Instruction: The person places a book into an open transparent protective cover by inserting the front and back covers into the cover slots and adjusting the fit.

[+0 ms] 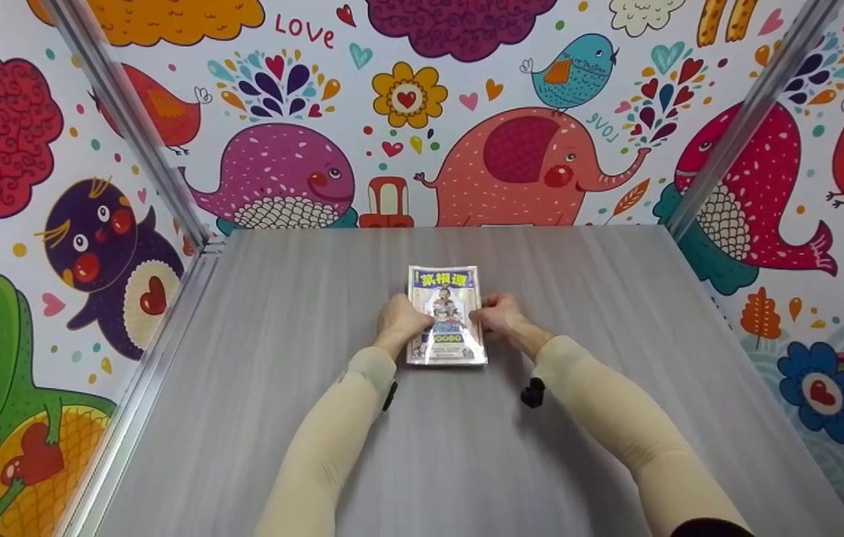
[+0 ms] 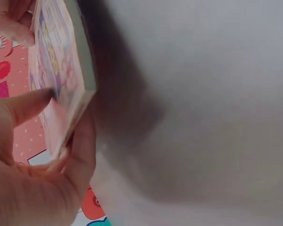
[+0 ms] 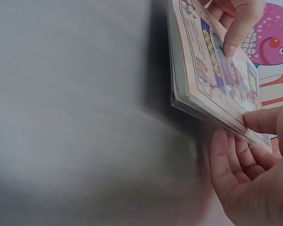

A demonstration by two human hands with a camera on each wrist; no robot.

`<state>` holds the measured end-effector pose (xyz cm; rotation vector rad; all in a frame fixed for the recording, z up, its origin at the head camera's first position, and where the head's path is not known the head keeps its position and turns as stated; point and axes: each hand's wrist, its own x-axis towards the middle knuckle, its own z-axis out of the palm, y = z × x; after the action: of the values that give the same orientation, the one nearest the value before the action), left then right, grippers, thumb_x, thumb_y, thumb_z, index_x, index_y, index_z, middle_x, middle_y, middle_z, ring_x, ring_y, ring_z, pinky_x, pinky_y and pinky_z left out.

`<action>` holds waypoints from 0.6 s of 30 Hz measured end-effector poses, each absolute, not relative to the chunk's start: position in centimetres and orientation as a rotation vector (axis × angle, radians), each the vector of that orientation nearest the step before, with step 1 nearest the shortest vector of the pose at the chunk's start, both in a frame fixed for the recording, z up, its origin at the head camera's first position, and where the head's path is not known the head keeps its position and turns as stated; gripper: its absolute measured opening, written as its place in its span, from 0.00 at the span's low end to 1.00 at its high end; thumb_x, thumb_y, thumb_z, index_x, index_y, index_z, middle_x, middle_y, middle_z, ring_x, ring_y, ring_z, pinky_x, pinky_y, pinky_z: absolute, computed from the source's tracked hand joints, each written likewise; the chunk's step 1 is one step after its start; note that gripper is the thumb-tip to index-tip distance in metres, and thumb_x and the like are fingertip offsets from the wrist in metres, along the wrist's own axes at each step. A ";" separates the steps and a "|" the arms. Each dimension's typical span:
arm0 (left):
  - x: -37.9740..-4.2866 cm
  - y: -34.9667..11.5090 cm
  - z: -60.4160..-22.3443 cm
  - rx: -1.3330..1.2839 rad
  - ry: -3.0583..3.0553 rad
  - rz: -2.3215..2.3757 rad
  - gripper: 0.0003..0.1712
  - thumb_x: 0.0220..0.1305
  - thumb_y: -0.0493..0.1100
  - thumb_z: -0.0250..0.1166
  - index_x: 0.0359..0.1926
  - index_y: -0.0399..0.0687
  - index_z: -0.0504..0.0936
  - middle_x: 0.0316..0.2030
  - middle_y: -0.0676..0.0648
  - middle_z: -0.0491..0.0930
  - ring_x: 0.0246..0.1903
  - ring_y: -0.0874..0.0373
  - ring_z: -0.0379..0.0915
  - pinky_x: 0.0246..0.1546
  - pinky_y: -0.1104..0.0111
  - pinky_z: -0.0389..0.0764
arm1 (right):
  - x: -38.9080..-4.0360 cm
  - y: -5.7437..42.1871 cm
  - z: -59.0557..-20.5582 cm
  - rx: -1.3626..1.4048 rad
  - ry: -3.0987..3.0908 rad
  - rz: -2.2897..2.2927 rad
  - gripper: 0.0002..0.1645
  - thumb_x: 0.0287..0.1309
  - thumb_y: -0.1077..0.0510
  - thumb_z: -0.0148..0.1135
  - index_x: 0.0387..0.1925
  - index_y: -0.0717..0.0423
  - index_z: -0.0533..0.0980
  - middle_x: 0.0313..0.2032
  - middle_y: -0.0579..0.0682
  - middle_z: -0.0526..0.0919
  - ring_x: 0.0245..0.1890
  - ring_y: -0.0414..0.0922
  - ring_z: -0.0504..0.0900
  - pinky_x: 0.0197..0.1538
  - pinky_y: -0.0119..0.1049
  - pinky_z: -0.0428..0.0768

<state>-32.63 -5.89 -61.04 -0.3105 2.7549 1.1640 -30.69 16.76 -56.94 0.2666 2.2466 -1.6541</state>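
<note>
A book [image 1: 445,350] with a colourful illustrated cover and a glossy clear sleeve is held face up over the table. In the head view my left hand [image 1: 402,322] grips its left edge, the thumb lying on the cover. My right hand [image 1: 502,316] pinches the opposite edge. The left wrist view shows the left thumb on top of the book [image 2: 61,61] and the fingers underneath. In the right wrist view the book [image 3: 212,70] is tilted above its shadow, with the right fingers [image 3: 219,157] below it and the thumb at its edge.
The grey wood-grain table [image 1: 265,418] stretches around the hands on every side. Metal frame posts [image 1: 145,127] rise at its back corners. Walls printed with cartoon animals, such as a coral elephant [image 1: 511,179], enclose the back and sides.
</note>
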 end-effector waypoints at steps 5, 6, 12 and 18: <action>-30.2 -5.6 -58.9 -0.260 2.798 1.084 0.26 0.55 0.49 0.85 0.47 0.38 0.87 0.41 0.42 0.89 0.39 0.48 0.83 0.47 0.54 0.88 | -30.6 16.5 -57.8 0.263 2.401 -1.539 0.16 0.67 0.67 0.71 0.54 0.69 0.82 0.39 0.52 0.86 0.35 0.43 0.87 0.39 0.39 0.93; -29.8 -5.5 -58.8 -0.247 2.812 1.061 0.26 0.55 0.50 0.85 0.47 0.38 0.87 0.41 0.41 0.89 0.39 0.48 0.83 0.47 0.54 0.88 | -30.5 16.4 -58.0 0.256 2.447 -1.497 0.15 0.66 0.66 0.72 0.53 0.68 0.83 0.39 0.53 0.86 0.36 0.44 0.86 0.40 0.39 0.93; -28.1 -5.8 -57.9 -0.303 2.864 0.952 0.26 0.60 0.53 0.86 0.47 0.40 0.88 0.43 0.42 0.91 0.39 0.50 0.83 0.49 0.52 0.88 | -33.4 16.9 -62.0 0.093 2.735 -1.158 0.18 0.60 0.57 0.76 0.48 0.65 0.88 0.40 0.57 0.91 0.38 0.48 0.86 0.43 0.40 0.87; -28.1 -5.9 -57.4 -0.294 2.857 0.959 0.26 0.65 0.53 0.84 0.53 0.40 0.87 0.46 0.42 0.91 0.44 0.49 0.85 0.53 0.51 0.89 | -36.5 18.5 -64.6 -0.046 2.842 -0.965 0.17 0.62 0.48 0.78 0.43 0.56 0.91 0.39 0.52 0.94 0.38 0.46 0.88 0.41 0.37 0.86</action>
<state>-28.09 -5.92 -57.42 -0.2942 2.8573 0.9592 -36.50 18.48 -64.64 -0.0457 2.8424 -0.9647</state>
